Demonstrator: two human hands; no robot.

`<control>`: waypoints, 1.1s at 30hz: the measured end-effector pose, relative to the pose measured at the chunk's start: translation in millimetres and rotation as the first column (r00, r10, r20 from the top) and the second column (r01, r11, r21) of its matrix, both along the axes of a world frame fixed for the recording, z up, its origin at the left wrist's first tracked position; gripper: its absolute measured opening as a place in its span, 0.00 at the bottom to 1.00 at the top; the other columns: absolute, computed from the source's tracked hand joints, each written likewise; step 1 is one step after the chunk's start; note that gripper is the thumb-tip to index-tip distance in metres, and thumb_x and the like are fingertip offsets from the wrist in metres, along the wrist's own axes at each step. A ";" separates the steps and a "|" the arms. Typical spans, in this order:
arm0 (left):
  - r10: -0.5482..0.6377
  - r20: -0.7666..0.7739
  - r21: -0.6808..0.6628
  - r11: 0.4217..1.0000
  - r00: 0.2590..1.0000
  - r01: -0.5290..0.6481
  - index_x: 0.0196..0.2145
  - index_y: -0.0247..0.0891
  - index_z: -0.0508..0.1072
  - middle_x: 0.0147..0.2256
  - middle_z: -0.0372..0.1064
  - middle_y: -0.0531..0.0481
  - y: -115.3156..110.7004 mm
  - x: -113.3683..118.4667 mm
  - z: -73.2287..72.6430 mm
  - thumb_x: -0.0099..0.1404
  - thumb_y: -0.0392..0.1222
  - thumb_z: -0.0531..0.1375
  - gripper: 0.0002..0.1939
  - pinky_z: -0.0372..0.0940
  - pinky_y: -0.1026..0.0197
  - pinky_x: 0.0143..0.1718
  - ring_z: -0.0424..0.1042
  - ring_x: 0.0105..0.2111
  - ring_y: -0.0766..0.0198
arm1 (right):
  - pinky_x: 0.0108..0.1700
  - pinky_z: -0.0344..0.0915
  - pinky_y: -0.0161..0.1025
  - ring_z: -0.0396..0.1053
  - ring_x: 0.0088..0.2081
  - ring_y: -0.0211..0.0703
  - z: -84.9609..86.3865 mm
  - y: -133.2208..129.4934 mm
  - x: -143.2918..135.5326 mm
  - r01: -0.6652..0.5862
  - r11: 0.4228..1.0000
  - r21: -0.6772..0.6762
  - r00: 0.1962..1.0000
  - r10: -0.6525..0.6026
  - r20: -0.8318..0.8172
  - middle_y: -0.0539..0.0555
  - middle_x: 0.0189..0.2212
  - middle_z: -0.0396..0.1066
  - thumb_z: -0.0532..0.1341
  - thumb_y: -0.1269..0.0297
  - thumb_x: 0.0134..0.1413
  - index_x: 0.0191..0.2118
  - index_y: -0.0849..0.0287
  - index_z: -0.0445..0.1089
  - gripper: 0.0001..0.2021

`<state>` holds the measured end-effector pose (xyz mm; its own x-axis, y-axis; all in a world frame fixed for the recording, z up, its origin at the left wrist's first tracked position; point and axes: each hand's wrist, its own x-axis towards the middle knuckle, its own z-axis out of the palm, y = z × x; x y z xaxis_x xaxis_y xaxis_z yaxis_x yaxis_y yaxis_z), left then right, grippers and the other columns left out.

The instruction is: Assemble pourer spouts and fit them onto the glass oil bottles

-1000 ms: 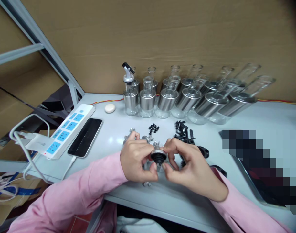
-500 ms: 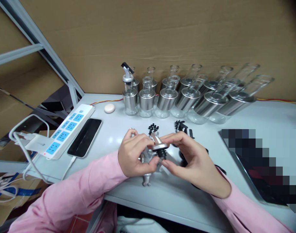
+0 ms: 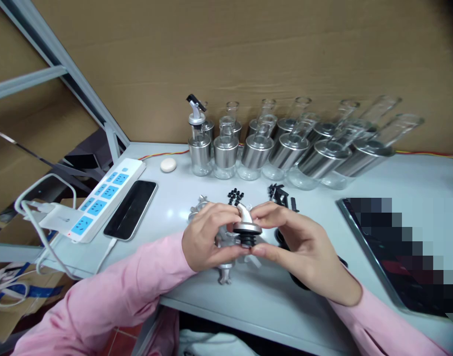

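Note:
A silver pourer head with a black ribbed stopper is held between both hands above the table. My left hand grips it from the left, thumb at the stopper's lower end. My right hand pinches it from the right, thumb low and fingers near the metal rim. Silver metal parts lie beneath and beside my left hand, partly covered. Small black pieces sit in a cluster behind the hands. Black levers lie behind my right hand, which partly hides other black parts.
Glass bottles with steel sleeves line the back; the leftmost front one carries a pourer. At left are a power strip, a phone and a white oval object. A dark tablet-like device is at right.
The pourer head has turned more upright, its curved spout now showing between the fingers. My right hand has shifted slightly right, and more silver parts show behind my left hand.

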<state>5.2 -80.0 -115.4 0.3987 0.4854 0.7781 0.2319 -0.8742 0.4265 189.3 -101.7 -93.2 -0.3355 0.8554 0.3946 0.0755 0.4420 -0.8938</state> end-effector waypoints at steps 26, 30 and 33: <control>0.020 -0.069 0.038 0.999 0.997 -0.017 0.39 0.37 0.59 0.30 0.62 0.49 -1.9 2.3 3.6 0.58 0.36 0.58 0.12 0.64 0.57 0.31 0.65 0.31 0.62 | 0.34 0.64 0.43 0.69 0.33 0.48 -11.1 30.9 58.6 0.091 0.982 0.167 0.720 -0.181 0.670 0.54 0.28 0.72 0.62 0.69 0.48 0.29 0.56 0.71 0.01; 0.014 -0.101 0.050 0.999 0.995 -0.009 0.39 0.37 0.60 0.31 0.65 0.48 -2.8 3.6 6.3 0.56 0.34 0.58 0.13 0.64 0.55 0.33 0.67 0.31 0.62 | 0.36 0.64 0.43 0.68 0.33 0.46 -10.4 27.8 52.3 0.104 0.978 0.182 0.728 -0.200 0.656 0.53 0.29 0.72 0.60 0.73 0.49 0.30 0.57 0.71 0.04; 0.009 -0.124 0.059 0.998 0.992 -0.001 0.39 0.36 0.61 0.31 0.66 0.47 -3.2 3.5 6.0 0.56 0.34 0.58 0.12 0.63 0.55 0.34 0.68 0.31 0.62 | 0.36 0.64 0.42 0.68 0.33 0.46 -12.2 27.2 49.2 0.102 0.975 0.200 0.721 -0.211 0.660 0.53 0.29 0.71 0.59 0.73 0.50 0.29 0.57 0.70 0.05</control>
<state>8.8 -83.1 -109.4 0.4915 0.4423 0.7502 0.2843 -0.8957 0.3418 238.5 -74.5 -105.4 -0.4250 0.8741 0.2350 0.7124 0.4832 -0.5089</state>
